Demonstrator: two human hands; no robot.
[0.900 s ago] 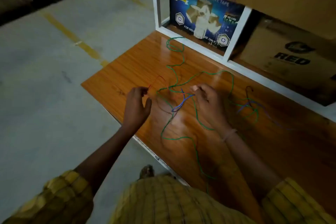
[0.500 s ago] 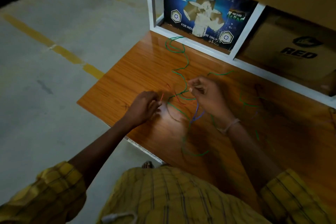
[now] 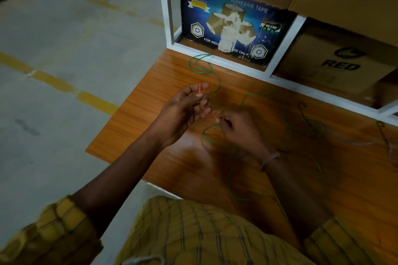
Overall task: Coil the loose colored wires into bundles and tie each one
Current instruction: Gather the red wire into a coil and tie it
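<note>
Loose wires lie across the wooden table (image 3: pixel 150 118). A long green wire (image 3: pixel 199 66) loops near the shelf and trails under both hands toward the front edge. My left hand (image 3: pixel 185 109) is raised above the table and pinches the end of a red wire (image 3: pixel 200 88) between thumb and fingers. Close beside it, my right hand (image 3: pixel 239 129) is closed on the same red wire lower down, just over the green wire. A purple wire (image 3: pixel 349 142) and a dark wire (image 3: pixel 302 106) lie to the right, dim and partly blurred.
A white shelf frame (image 3: pixel 217 61) borders the table's far side. It holds a blue tape carton (image 3: pixel 232 26) and a brown box marked RED (image 3: pixel 340 60). Concrete floor with a yellow line (image 3: pixel 53 84) lies to the left.
My left hand has lifted off the table with the red wire's end pinched up. My right hand has shifted toward it, and the two now nearly touch. The view moved closer.
</note>
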